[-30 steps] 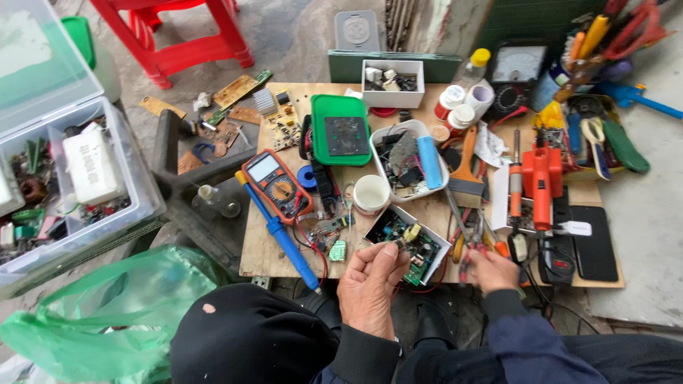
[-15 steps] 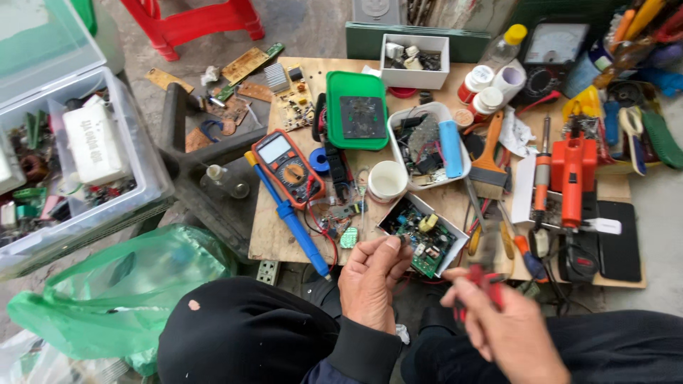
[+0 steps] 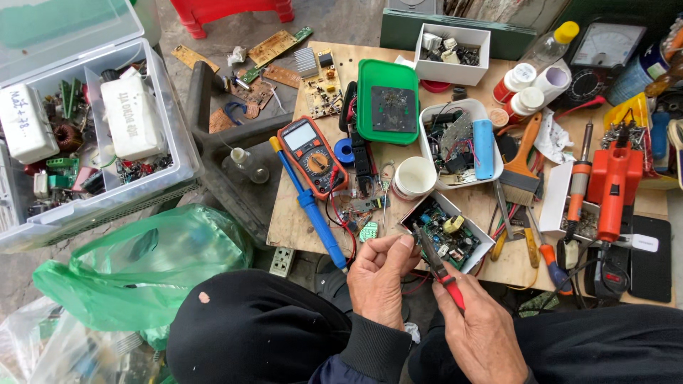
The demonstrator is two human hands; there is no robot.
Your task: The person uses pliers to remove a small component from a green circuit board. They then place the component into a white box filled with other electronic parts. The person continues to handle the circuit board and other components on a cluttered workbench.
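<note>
— Where is the small part?
— It is pinched between the left hand's (image 3: 377,277) thumb and fingertips (image 3: 404,244), though it is too small to be made out, just beside the pliers' (image 3: 435,265) tip.
— And the pliers?
— Their red handles are gripped by the right hand (image 3: 478,328), fingers curled shut. Both are held just below the open box (image 3: 448,231) of parts on the board (image 3: 299,213).

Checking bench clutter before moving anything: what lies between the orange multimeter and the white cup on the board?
In the head view, a blue tape roll, a black part and tangled red wires lie between the orange multimeter and the white cup.
</note>
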